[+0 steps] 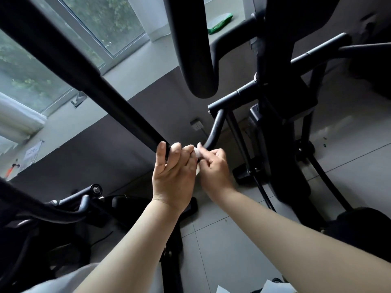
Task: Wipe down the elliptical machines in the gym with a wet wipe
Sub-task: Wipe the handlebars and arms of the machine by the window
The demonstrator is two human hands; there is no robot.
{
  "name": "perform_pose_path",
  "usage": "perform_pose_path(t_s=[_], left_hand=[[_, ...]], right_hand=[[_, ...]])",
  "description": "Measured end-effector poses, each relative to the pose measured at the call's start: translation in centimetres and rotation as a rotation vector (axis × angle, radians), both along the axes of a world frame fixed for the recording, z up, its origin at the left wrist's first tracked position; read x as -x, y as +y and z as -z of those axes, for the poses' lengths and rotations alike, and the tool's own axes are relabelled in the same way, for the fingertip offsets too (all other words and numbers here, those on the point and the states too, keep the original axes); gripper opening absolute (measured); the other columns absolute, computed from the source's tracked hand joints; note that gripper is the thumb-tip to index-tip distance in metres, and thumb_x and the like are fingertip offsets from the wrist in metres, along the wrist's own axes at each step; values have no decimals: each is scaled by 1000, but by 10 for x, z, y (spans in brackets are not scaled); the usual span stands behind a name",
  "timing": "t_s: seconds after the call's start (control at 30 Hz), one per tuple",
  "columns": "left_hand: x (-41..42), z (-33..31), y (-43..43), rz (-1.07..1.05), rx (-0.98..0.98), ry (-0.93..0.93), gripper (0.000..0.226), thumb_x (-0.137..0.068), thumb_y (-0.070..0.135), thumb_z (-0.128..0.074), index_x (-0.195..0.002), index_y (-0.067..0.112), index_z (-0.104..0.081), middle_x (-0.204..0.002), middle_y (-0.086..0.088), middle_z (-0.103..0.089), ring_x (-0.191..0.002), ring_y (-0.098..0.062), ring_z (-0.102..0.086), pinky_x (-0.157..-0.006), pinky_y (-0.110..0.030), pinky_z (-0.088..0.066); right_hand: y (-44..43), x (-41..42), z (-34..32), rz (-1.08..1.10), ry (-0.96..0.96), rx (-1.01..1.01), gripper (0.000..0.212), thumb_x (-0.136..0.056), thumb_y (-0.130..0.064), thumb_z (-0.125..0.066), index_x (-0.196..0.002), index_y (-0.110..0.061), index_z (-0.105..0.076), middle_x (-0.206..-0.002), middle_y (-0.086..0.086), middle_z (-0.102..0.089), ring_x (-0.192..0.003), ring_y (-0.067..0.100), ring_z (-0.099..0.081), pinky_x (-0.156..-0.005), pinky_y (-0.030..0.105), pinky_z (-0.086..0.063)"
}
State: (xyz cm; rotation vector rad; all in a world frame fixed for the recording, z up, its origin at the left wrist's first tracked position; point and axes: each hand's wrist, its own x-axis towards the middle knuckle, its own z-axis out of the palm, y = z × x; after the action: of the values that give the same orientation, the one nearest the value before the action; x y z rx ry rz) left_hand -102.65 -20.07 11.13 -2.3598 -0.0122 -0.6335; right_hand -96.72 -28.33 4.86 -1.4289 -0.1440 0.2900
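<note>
Fingers [176, 149] on the left hand [173, 176] curl round the handlebar [105, 92]; the right hand [214, 168] pinches the wet wipe [196, 152].

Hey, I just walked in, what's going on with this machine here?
A person is cleaning a black elliptical machine next to a window. Their left hand holds the lower end of a long black handlebar, with the thumb on one side and the fingers on the other. The right hand pinches a small white wet wipe at the bar's end, between the two hands.
</note>
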Motion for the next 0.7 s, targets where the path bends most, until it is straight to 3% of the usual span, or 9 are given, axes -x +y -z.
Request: perform_pose_path(t_s=[0.07,0.2,0.33,0.4,0.47,0.57,0.7], left_hand=[[0,-1,-2,-9,5,4,39,-75,23,-82,-114,17,-76,-115,8,-71,-121,-23,-45,-126,-44,13],[1,-2,-7,-81,-8,82,40,-75,25,-81,-114,18,-75,-115,9,-68,-121,-24,-43,-125,-46,15],[1,-2,-9,-113,2,117,45,-74,23,-80,-118,17,-74,-118,10,-68,-121,-23,-43,-125,-45,15],[1,-1,-9,-114,-16,120,40,-78,20,-74,-118,17,-74,-118,9,-68,-121,-25,-43,-125,-45,16],[0,-1,-11,-126,-37,124,35,-80,18,-70,-115,16,-76,-117,8,-68,-119,-26,-43,-125,-47,16],[-1,1,-15,-152,-51,159,40,-81,16,-63,-119,14,-74,-119,6,-67,-119,-27,-41,-125,-47,17],[-4,4,-20,-195,-77,181,43,-84,17,-56,-124,13,-71,-121,7,-64,-119,-26,-41,-125,-46,16]], right_hand=[[1,6,2,18,10,-60,23,-104,-14,-55,-120,-11,-71,-99,-3,-44,-81,-4,-54,-83,11,-43],[2,-2,6,48,100,-43,23,-107,-20,-51,-114,-7,-68,-103,-6,-46,-92,6,-58,-79,2,-40],[1,5,3,20,-82,42,24,-108,-21,-49,-107,-11,-71,-102,-5,-46,-92,-7,-54,-85,4,-40],[3,-5,10,44,-118,83,28,-108,-21,-49,-111,-3,-71,-100,-6,-45,-95,4,-53,-88,5,-38],[4,-23,15,66,-14,102,29,-107,-19,-49,-112,3,-68,-99,-5,-45,-97,15,-54,-87,6,-39],[1,-27,18,77,12,110,24,-105,-13,-52,-113,3,-70,-104,4,-52,-100,20,-57,-93,18,-44],[2,-12,22,111,38,61,25,-105,-18,-53,-112,-1,-71,-99,-3,-53,-88,-2,-58,-77,1,-38]])
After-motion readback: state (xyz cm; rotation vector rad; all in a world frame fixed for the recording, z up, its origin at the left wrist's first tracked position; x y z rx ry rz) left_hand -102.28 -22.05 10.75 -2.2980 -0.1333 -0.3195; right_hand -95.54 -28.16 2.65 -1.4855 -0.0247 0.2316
